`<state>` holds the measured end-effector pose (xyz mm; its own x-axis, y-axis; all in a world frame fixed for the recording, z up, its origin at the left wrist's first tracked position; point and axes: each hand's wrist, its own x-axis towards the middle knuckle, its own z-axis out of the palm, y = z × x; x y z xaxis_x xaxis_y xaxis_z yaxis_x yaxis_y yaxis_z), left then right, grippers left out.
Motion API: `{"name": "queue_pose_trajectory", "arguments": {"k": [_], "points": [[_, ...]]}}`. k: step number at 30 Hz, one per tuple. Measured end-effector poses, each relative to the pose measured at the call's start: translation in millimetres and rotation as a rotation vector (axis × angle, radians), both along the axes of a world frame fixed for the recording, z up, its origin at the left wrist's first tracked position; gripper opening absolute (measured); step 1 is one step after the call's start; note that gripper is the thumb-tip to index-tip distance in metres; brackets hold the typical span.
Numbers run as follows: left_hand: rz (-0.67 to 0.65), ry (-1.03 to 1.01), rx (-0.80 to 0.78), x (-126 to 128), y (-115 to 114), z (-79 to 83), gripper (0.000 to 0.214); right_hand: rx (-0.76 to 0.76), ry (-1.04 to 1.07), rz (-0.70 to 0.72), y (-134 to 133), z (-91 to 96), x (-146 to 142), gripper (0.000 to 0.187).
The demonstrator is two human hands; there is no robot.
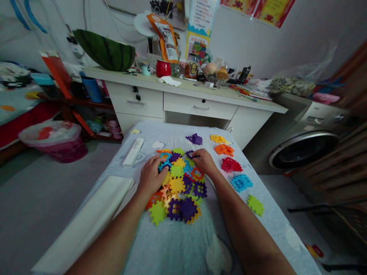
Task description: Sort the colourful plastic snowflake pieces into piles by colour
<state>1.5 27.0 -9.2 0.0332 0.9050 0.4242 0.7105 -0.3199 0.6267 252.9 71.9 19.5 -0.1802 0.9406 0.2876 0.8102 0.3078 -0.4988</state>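
A mixed heap of plastic interlocking tiles (177, 185) in purple, yellow, green, orange, blue and red lies on the cloth-covered table (226, 229). My left hand (151, 173) rests at the heap's left side, thumb and fingers apart, touching blue and yellow tiles. At the far right of the heap, my right hand (204, 162) pinches a purple tile (189, 154). Tiles sorted by colour lie along the table's right side: a purple pile (195, 139), yellow pile (218, 139), orange pile (224, 149), red pile (231, 164), blue pile (242, 183) and green tile (255, 205).
On the left of the table are a white narrow box (133, 152) and a folded white cloth (88, 221). Beyond stands a white desk (183, 88) bearing a cut watermelon (107, 51) and jars. A washing machine (304, 141) is at right, a pink bin (57, 143) at left.
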Motion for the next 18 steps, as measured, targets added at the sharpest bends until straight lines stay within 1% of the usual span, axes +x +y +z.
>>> {"name": "queue_pose_trajectory", "arguments": {"k": [4, 8, 11, 14, 18], "points": [[0.009, -0.004, -0.008, 1, -2, 1.9, 0.027, 0.020, 0.032, -0.110, 16, 3.1, 6, 0.014], [0.004, 0.002, -0.016, 1, -1, 2.0, 0.027, 0.046, 0.045, -0.201, 43, 8.3, 8, 0.014], [0.006, 0.010, -0.022, 0, 0, 1.6, 0.027, 0.064, 0.060, -0.277, 64, 9.1, 6, 0.017], [0.001, 0.005, -0.027, -1, 0, 1.4, 0.027, 0.057, 0.086, -0.330, 79, 2.7, 3, 0.024], [-0.007, -0.001, -0.027, -1, 0, 1.6, 0.026, 0.072, 0.126, -0.337, 85, -15.1, 0, 0.028]]}}
